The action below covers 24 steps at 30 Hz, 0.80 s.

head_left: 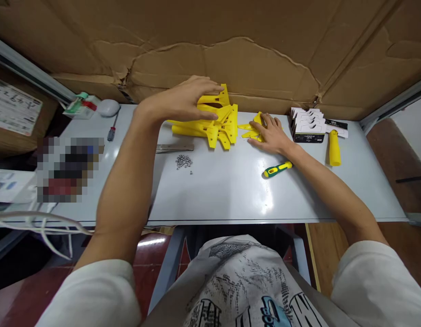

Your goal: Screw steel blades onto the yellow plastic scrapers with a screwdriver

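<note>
Your left hand (188, 97) lies flat and spread on the yellow plastic stack (215, 120) at the surface's far edge, right hand (270, 134) pressing loose yellow pieces (249, 129) just right of it, neither grip closed.

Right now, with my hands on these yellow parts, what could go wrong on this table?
The left hand rests on the stack of yellow plastic parts; a push might topple it onto the loose screws and scatter them. The green-and-yellow screwdriver lies by the right hand wrist and could get knocked and roll toward the table edge.
</note>
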Tool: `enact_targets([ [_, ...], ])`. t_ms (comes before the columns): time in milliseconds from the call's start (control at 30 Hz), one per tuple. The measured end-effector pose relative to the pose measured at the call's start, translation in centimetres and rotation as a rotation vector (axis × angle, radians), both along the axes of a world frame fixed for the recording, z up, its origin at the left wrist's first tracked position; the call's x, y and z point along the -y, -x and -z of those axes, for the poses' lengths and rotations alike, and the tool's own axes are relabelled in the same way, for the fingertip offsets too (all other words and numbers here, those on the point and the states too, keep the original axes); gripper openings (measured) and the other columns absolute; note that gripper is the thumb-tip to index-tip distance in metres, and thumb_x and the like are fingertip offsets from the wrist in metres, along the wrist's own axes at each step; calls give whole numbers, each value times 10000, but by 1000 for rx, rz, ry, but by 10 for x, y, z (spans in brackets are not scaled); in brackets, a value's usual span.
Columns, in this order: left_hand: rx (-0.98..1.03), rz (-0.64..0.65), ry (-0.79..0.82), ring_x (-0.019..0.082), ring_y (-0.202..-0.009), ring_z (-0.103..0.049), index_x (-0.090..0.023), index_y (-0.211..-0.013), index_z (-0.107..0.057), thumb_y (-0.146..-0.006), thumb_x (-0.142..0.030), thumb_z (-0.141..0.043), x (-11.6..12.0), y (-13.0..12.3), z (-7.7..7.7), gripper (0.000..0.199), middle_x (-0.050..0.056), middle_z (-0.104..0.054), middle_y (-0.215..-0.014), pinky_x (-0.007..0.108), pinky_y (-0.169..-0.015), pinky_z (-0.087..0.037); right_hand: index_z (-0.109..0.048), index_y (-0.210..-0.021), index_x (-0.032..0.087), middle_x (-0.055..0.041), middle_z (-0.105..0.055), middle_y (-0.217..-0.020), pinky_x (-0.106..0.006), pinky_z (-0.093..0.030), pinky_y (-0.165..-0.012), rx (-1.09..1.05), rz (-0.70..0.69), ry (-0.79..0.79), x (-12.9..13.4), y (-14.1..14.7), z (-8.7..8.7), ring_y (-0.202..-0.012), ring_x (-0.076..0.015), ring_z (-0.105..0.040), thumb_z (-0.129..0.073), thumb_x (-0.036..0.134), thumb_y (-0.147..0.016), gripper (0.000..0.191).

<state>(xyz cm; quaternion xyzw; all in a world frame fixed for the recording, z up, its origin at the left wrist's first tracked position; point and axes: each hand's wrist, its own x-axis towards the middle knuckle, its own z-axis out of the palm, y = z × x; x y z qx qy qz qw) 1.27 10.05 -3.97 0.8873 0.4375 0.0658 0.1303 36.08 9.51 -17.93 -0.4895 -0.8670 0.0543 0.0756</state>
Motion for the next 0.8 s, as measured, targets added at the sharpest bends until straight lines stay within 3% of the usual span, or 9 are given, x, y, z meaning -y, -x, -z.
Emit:
enact_targets([
  [100, -10, -2, -41, 339, -1653, -453, -102, -1716, -568, -920, -701, -518, -5, -2, 6, 998, 159, -583, -1752, 506, -1443, -321, -586, -1685, 157, -311, -426, -1805, -709, -262, -1414, -55, 6, -30, -1, 8, 3, -1716, -517, -365, -387, 951, -1038, 1043],
  [300, 18, -5, -70, 314, -1568, -520, -186, -1667, -608, -944, -708, -529, -13, 2, 13, 895, 122, -627, -1717, 526, -1413, -350, -540, -1652, 156, -305, -450, -1773, -672, -224, -1452, -117, 10, 23, -10, 29, -1, -1707, -481, -397, -370, 998, -997, 1080],
  [500, 106, 28, -85, 344, -1540, -532, -188, -1601, -647, -983, -822, -524, -20, -1, 22, 894, 137, -631, -1708, 601, -1412, -349, -426, -1747, 170, -261, -331, -1896, -696, -52, -1492, -186, 63, 38, -7, 20, -16, -1844, -453, -149, -270, 1006, -1022, 1118],
  [633, 132, 47, -95, 338, -1507, -554, -258, -1558, -677, -992, -878, -539, -27, -4, 31, 851, 89, -668, -1669, 618, -1395, -391, -358, -1823, 135, -242, -167, -1971, -746, 6, -1473, -146, 200, 116, -1, 17, -9, -1857, -493, 0, -237, 969, -1056, 1139],
  [700, 149, 43, -106, 346, -1516, -580, -310, -1514, -715, -985, -812, -601, -28, -4, 34, 739, 58, -694, -1635, 594, -1385, -415, -302, -1853, 110, -234, -124, -1983, -721, 36, -1482, -146, 218, 162, 2, 24, -4, -1859, -478, 32, -241, 934, -1083, 1129],
  [800, 164, 33, -133, 353, -1527, -602, -370, -1464, -748, -977, -730, -642, -27, -2, 34, 615, 20, -717, -1599, 573, -1369, -440, -260, -1875, 107, -212, -170, -1981, -625, -43, -1518, -176, 185, 161, 5, 30, -9, -1868, -427, -22, -265, 874, -1125, 1072],
])
